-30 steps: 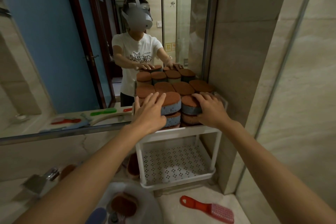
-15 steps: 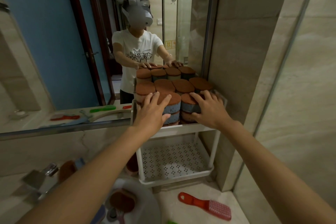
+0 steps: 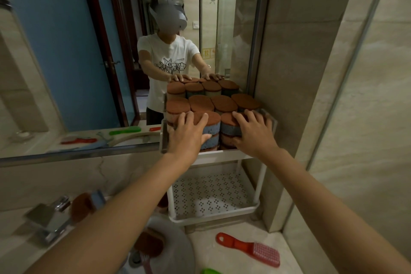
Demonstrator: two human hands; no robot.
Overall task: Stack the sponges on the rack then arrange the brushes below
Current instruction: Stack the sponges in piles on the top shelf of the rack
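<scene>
Several oval sponges (image 3: pixel 212 104) with brown scouring tops and blue or pink bodies stand stacked on the top shelf of a white two-tier rack (image 3: pixel 258 206). My left hand (image 3: pixel 189 133) lies flat with spread fingers against the front left stack. My right hand (image 3: pixel 253 132) presses the front right stack, fingers over its top. The perforated lower shelf (image 3: pixel 211 193) holds nothing. A red brush with pink bristles (image 3: pixel 251 248) lies on the counter in front of the rack. A green brush (image 3: pixel 209 271) shows at the bottom edge.
A mirror (image 3: pixel 66 51) behind the rack reflects me and the sponges. A chrome tap (image 3: pixel 49 218) stands at lower left with a sponge (image 3: pixel 83 206) beside it. The basin (image 3: pixel 175 249) holds another sponge (image 3: pixel 149 244). A tiled wall (image 3: pixel 333 95) closes the right side.
Both hands stay on the front stacks and have shifted only slightly. My head has tilted, so the rack sits lower and more central in view.
</scene>
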